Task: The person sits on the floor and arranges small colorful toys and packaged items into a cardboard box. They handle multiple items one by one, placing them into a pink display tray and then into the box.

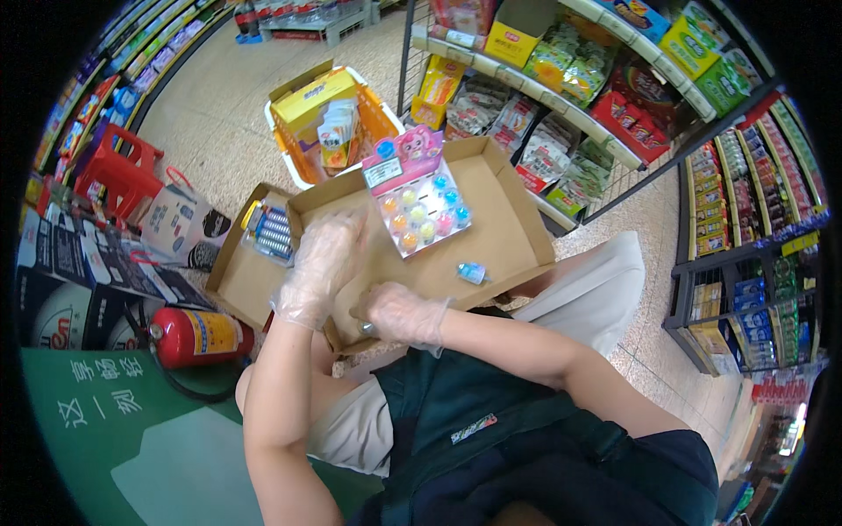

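Note:
Before me a shallow cardboard tray (506, 191) lies across my lap. In it stands a pink display box (431, 209) with clear-topped round capsules in several colours. A small bottle-like item with a pale blue label (471, 272) rests on the tray floor near the front. My left hand (332, 253), in a clear plastic glove, is over the tray's left part; blur hides its fingertips. My right hand (404, 314), gloved too, is low at the tray's near edge. By its fingers is a small shiny item (366, 325), partly hidden, and whether it is gripped is unclear.
A second cardboard tray (247, 283) with packaged blue batteries or similar cylinders (270, 230) sits at left. Beyond is an orange-and-white basket (289, 154) holding packages. A fire extinguisher (197, 336), red stool (122, 171) and snack shelves (526, 85) stand around.

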The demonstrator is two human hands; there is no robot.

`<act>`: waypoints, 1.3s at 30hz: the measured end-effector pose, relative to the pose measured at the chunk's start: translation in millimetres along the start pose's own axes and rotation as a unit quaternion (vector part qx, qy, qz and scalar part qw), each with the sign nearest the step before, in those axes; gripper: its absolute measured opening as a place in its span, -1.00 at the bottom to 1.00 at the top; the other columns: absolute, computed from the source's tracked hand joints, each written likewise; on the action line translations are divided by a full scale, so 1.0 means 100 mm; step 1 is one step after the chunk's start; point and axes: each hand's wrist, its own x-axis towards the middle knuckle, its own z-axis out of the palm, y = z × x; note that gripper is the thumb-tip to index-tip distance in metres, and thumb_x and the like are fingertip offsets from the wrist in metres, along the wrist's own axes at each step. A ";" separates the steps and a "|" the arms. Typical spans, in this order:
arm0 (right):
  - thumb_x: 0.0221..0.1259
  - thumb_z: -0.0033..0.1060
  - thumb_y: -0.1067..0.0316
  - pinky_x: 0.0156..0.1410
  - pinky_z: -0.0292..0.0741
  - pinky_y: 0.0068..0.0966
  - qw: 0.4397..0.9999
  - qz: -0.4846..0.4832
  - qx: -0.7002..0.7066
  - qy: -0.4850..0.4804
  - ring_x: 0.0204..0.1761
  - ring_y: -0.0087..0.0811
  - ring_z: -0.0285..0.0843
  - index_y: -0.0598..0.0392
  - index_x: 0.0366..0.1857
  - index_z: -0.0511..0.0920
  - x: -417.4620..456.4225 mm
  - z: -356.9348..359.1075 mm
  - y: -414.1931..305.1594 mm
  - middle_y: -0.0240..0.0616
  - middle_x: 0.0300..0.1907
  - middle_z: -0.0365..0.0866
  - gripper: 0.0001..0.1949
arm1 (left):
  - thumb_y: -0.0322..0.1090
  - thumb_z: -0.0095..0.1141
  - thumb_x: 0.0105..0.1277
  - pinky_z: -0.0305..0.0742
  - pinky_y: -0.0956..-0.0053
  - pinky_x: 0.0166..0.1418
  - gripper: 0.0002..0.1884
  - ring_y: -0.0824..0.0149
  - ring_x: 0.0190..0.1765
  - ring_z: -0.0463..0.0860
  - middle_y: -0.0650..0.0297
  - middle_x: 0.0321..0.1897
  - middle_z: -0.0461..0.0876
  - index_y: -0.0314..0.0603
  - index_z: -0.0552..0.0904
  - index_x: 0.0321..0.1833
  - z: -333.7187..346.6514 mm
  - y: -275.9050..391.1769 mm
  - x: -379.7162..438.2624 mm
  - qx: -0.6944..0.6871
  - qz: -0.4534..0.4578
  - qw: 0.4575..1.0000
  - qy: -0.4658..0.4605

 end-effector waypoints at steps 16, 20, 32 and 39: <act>0.22 0.43 0.28 0.01 0.56 -0.52 0.757 0.209 0.557 0.269 -0.08 -0.53 0.59 0.10 0.10 0.55 -0.75 -1.46 1.03 -0.36 -0.06 0.63 -0.61 | -0.32 0.12 0.38 0.41 0.07 0.43 -0.50 -0.17 0.38 0.47 -0.13 0.38 0.47 -0.26 0.49 0.38 0.29 0.16 0.14 -0.011 0.049 0.999 -0.020; 0.15 0.42 0.43 -0.03 0.56 -0.53 0.798 0.239 0.417 0.363 -0.12 -0.52 0.57 0.19 0.02 0.52 -0.67 -1.46 1.18 -0.29 -0.13 0.60 -0.64 | -0.26 0.16 0.39 0.30 0.04 0.54 -0.46 -0.23 0.48 0.34 -0.15 0.46 0.37 -0.26 0.46 0.40 0.32 0.29 0.17 -0.023 0.064 0.996 -0.064; 0.13 0.39 0.37 0.28 0.51 -0.28 0.925 0.231 0.103 0.283 0.16 -0.14 0.57 0.05 0.08 0.68 -0.62 -1.26 1.23 -0.14 0.05 0.68 -0.63 | -0.17 0.19 0.37 0.16 0.04 0.61 -0.43 -0.15 0.54 0.29 -0.16 0.45 0.39 -0.32 0.50 0.38 0.41 0.33 0.20 0.036 0.097 0.982 -0.159; -0.03 0.43 0.42 0.30 0.48 -0.24 0.954 0.173 -0.015 0.244 0.16 -0.06 0.54 -0.03 0.02 0.72 -0.55 -1.22 1.35 -0.13 0.00 0.71 -0.58 | -0.20 0.20 0.35 0.17 0.05 0.61 -0.43 -0.10 0.58 0.25 -0.15 0.47 0.37 -0.31 0.50 0.38 0.44 0.32 0.19 0.032 0.093 0.983 -0.156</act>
